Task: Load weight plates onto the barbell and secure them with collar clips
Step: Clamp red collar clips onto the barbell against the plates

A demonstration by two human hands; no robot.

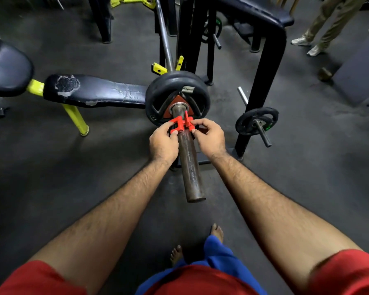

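Note:
A rusty barbell sleeve points toward me from the rack. A black weight plate with a red centre sits on it, pushed up against the inner collar. A red collar clip wraps the sleeve a short way in front of the plate. My left hand pinches the clip's left handle, and my right hand pinches its right handle. The clip's underside is hidden by the sleeve and my fingers.
A worn black bench with yellow legs lies to the left. A black rack upright stands to the right, with a small plate on its storage peg. Another person's legs stand at the far right. My bare feet are below.

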